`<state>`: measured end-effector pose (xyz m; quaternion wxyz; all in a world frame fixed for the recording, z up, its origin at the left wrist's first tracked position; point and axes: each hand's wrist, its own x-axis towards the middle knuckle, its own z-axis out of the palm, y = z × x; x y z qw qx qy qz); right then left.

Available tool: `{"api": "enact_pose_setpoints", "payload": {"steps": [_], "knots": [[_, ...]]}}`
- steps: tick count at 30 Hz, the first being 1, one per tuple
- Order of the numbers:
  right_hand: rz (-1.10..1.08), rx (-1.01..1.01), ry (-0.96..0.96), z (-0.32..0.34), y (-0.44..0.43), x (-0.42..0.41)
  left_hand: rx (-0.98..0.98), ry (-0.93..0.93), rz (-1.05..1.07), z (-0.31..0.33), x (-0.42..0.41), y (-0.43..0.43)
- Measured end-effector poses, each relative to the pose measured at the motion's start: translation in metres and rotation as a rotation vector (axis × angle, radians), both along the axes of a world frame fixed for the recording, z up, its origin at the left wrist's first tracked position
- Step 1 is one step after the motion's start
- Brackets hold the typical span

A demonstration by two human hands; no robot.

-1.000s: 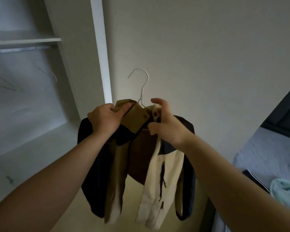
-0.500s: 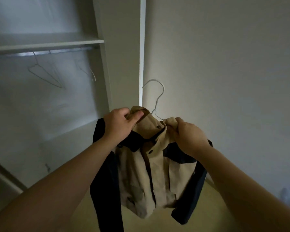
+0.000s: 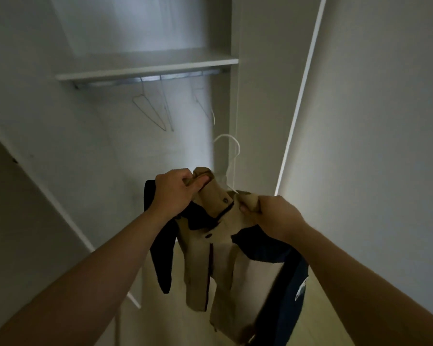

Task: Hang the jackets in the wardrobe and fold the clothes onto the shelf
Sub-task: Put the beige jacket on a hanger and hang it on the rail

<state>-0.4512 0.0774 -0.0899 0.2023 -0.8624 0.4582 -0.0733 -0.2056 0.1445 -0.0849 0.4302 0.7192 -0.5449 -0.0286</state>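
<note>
Jacket [image 3: 218, 248], tan/navy cloth on wire hanger [image 3: 229, 156]; both hands' fingers [image 3: 198, 182] pinch collar.

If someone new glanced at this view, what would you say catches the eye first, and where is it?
First, the tan and navy jacket held up at centre, the left hand and right hand each gripping a side of its collar. The white hanger hook rises just above it. Beyond, upper left, empty wire hangers dangle from the wardrobe rail under a white shelf.
</note>
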Motion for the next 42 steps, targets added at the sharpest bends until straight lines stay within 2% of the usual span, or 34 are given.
{"api": "enact_pose_setpoints", "payload": {"steps": [3,8,10,15,21,23,24,26,30,32,34,35,37,39,42], "knots": [[0.056,-0.002,-0.162,0.002,-0.035,0.043,0.058,-0.122,0.080,-0.004,0.035,-0.021],[0.120,-0.064,-0.163,0.000,-0.091,0.111,0.140,-0.224,0.209,-0.012,0.088,-0.051],[0.152,-0.105,-0.161,-0.002,-0.110,0.141,0.114,-0.177,0.240,-0.016,0.105,-0.059],[0.242,-0.073,-0.214,-0.013,-0.137,0.220,0.053,0.139,0.367,-0.019,0.157,-0.078],[0.209,-0.010,-0.264,-0.032,-0.175,0.317,0.146,0.245,0.497,-0.024,0.258,-0.113],[0.197,0.020,-0.265,-0.035,-0.185,0.351,0.258,0.311,0.566,-0.022,0.302,-0.128],[0.200,0.041,-0.253,-0.035,-0.189,0.367,0.378,0.275,0.580,-0.021,0.323,-0.136],[0.219,0.083,-0.236,-0.035,-0.200,0.395,0.600,0.221,0.541,-0.019,0.363,-0.151],[0.320,0.234,-0.225,-0.038,-0.226,0.430,0.854,0.270,0.427,-0.031,0.415,-0.191],[0.349,0.451,-0.204,-0.040,-0.239,0.440,0.969,0.237,0.401,-0.038,0.426,-0.206],[0.323,0.725,-0.253,-0.043,-0.252,0.446,1.021,0.366,0.375,-0.051,0.438,-0.206],[0.272,0.827,-0.266,-0.046,-0.258,0.450,1.041,0.390,0.340,-0.058,0.445,-0.206],[0.134,0.939,-0.213,-0.054,-0.269,0.457,1.140,0.309,0.253,-0.073,0.451,-0.205],[0.091,0.905,-0.090,-0.060,-0.275,0.465,1.083,0.362,0.229,-0.090,0.447,-0.204],[0.282,0.750,0.090,-0.072,-0.279,0.474,0.937,0.374,0.222,-0.109,0.437,-0.204]]}}
